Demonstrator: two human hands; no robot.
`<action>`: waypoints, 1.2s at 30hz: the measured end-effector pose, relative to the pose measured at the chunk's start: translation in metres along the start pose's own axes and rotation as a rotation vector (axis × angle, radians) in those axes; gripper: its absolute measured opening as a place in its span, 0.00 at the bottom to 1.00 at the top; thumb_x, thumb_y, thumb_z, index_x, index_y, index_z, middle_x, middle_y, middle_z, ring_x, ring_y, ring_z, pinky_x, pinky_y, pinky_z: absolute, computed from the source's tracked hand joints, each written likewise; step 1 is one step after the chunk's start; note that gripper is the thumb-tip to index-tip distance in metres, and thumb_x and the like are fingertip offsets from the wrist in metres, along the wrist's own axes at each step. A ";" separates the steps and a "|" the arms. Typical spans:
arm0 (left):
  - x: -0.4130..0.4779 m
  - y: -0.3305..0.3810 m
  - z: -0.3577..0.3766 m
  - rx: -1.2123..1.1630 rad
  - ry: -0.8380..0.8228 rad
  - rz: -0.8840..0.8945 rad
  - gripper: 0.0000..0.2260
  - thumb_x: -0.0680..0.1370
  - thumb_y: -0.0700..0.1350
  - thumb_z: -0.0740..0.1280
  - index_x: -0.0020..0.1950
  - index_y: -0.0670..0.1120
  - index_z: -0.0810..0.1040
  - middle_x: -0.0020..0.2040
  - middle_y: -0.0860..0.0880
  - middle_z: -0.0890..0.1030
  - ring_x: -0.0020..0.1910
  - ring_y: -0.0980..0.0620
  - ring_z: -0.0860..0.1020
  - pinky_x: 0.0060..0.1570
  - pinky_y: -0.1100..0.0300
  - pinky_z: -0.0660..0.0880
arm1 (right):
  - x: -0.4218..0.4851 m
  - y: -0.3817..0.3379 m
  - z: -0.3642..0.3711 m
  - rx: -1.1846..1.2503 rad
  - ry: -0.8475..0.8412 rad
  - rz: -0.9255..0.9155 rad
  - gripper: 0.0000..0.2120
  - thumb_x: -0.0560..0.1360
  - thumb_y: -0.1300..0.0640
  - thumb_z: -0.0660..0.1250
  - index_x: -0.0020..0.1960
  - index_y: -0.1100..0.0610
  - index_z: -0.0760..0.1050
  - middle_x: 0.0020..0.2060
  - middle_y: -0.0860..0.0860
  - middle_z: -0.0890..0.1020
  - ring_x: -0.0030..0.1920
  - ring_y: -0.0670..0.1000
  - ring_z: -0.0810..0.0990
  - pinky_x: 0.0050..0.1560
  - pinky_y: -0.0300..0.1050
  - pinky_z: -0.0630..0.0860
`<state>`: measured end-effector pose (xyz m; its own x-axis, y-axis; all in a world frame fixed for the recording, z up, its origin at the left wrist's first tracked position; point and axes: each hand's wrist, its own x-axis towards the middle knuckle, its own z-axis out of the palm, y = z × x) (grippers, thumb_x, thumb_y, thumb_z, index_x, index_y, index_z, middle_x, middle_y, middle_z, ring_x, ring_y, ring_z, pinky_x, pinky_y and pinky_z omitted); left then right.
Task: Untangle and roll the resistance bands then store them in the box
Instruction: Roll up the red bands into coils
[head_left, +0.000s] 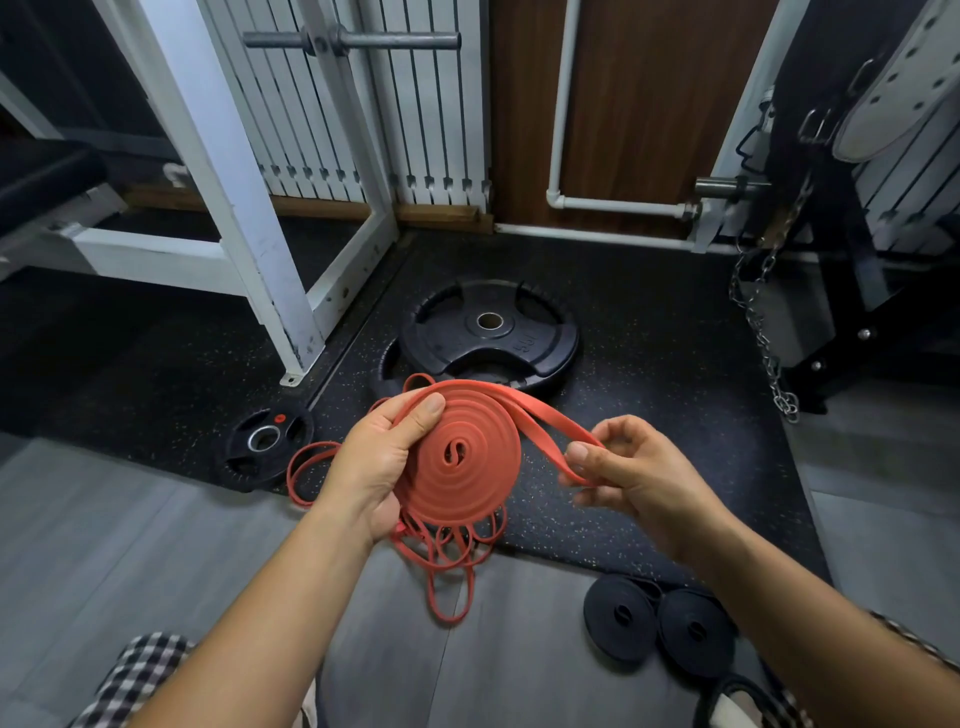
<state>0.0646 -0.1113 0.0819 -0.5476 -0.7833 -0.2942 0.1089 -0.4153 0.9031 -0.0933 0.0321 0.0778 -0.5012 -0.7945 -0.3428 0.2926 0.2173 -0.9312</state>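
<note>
One red coil (460, 457), gripped by left hand (376, 462); right hand (631, 473) pinches tail (545, 421). Advice: keep tension, wind flat, edges aligned.

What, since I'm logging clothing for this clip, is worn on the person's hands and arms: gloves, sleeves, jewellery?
Nothing shows on either. The left hand and right hand are bare: no gloves, rings or watch visible. Both forearms are bare to the frame's edge, no sleeves in view. Black-and-white checked fabric beside the arms looks like legwear, not sleeves.
</note>
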 end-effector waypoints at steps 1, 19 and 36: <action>0.000 0.000 -0.001 0.002 0.009 -0.010 0.06 0.74 0.40 0.66 0.50 0.44 0.80 0.38 0.48 0.84 0.35 0.52 0.80 0.40 0.59 0.79 | 0.001 0.001 -0.001 0.014 0.030 0.002 0.07 0.72 0.64 0.68 0.44 0.61 0.70 0.33 0.53 0.80 0.32 0.48 0.82 0.32 0.39 0.79; -0.004 0.002 0.005 -0.004 0.016 -0.060 0.05 0.75 0.39 0.65 0.45 0.45 0.80 0.33 0.48 0.83 0.30 0.54 0.81 0.32 0.62 0.79 | 0.011 -0.008 -0.025 0.481 -0.105 0.219 0.09 0.61 0.55 0.74 0.37 0.57 0.77 0.31 0.51 0.80 0.32 0.47 0.79 0.42 0.46 0.78; -0.015 0.000 0.015 0.764 -0.340 0.253 0.11 0.71 0.39 0.72 0.43 0.56 0.81 0.39 0.57 0.83 0.40 0.62 0.80 0.45 0.68 0.74 | 0.001 -0.002 0.012 -0.511 -0.199 -0.314 0.16 0.76 0.59 0.64 0.63 0.51 0.73 0.56 0.42 0.77 0.57 0.37 0.75 0.60 0.33 0.71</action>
<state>0.0600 -0.0926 0.0910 -0.8132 -0.5792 -0.0571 -0.2585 0.2716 0.9270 -0.0844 0.0241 0.0809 -0.3242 -0.9441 -0.0596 -0.2945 0.1606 -0.9421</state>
